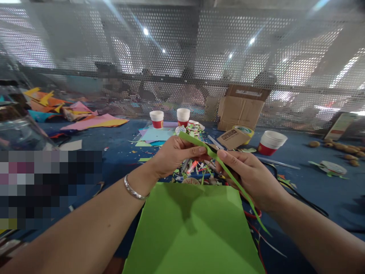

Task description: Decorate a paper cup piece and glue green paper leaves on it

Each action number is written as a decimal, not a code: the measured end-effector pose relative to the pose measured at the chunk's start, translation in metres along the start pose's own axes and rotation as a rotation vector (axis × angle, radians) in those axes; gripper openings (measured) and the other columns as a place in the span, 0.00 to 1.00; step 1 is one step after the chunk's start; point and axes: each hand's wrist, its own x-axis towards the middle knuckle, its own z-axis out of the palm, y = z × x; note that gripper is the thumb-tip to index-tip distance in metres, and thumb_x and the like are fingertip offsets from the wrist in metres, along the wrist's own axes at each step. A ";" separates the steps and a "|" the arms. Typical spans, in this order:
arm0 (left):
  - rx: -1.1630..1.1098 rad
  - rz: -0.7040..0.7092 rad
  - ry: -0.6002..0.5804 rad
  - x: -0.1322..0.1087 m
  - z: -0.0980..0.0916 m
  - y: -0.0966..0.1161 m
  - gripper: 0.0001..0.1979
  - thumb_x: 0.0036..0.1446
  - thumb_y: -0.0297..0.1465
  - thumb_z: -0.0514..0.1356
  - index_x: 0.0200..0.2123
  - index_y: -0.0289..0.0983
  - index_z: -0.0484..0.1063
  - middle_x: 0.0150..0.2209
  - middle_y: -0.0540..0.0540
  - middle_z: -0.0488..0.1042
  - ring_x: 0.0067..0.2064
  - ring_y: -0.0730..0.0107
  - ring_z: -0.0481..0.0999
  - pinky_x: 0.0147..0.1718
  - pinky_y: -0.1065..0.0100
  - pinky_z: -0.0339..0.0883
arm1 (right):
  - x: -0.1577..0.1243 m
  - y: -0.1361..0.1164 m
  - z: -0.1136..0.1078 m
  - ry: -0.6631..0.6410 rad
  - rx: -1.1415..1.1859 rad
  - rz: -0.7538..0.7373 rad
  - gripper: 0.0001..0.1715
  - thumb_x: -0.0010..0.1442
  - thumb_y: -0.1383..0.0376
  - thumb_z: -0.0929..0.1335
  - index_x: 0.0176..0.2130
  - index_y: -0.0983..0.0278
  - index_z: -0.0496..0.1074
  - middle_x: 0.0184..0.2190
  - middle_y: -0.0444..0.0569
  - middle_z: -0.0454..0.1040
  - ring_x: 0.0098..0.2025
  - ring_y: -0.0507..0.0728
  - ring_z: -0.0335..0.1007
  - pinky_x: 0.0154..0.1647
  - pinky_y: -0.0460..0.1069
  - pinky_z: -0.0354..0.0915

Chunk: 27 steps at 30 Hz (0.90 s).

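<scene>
My left hand pinches the upper part of a long thin green paper strip, fingers closed on it. My right hand grips the same strip a little lower; the strip hangs down past it to the right. A silver bangle sits on my left wrist. Below both hands lies a large green paper sheet on the blue table.
Paper scraps and markers lie heaped beyond my hands. Behind them stand red-and-white paper cups, a second cup stack, a tape roll and a cardboard box. Coloured sheets lie far left. A perforated metal screen backs the table.
</scene>
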 end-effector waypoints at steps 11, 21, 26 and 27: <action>0.113 -0.068 0.018 -0.002 -0.002 -0.002 0.06 0.56 0.32 0.71 0.37 0.36 0.84 0.36 0.43 0.85 0.38 0.67 0.84 0.43 0.67 0.78 | 0.001 0.003 0.001 -0.009 0.022 0.011 0.30 0.57 0.40 0.72 0.25 0.63 0.72 0.13 0.36 0.51 0.15 0.45 0.39 0.15 0.45 0.38; 0.088 -0.088 0.018 -0.003 0.002 -0.001 0.05 0.55 0.31 0.72 0.33 0.35 0.84 0.33 0.45 0.84 0.35 0.70 0.82 0.41 0.68 0.76 | 0.001 0.003 0.001 -0.015 0.035 0.003 0.30 0.60 0.42 0.72 0.24 0.64 0.71 0.13 0.36 0.52 0.15 0.44 0.40 0.15 0.44 0.36; 0.135 -0.073 -0.012 -0.002 -0.003 -0.006 0.05 0.57 0.32 0.71 0.35 0.37 0.84 0.34 0.46 0.84 0.33 0.73 0.80 0.36 0.71 0.73 | 0.002 0.003 0.000 -0.008 0.071 0.064 0.29 0.56 0.42 0.74 0.25 0.63 0.72 0.15 0.38 0.57 0.16 0.45 0.44 0.17 0.45 0.42; 0.149 -0.080 -0.006 -0.002 -0.003 -0.007 0.06 0.57 0.33 0.71 0.36 0.37 0.84 0.34 0.46 0.84 0.32 0.74 0.79 0.34 0.72 0.72 | 0.002 0.003 0.000 -0.003 0.072 0.073 0.29 0.55 0.42 0.74 0.25 0.63 0.72 0.15 0.38 0.57 0.16 0.45 0.45 0.17 0.45 0.43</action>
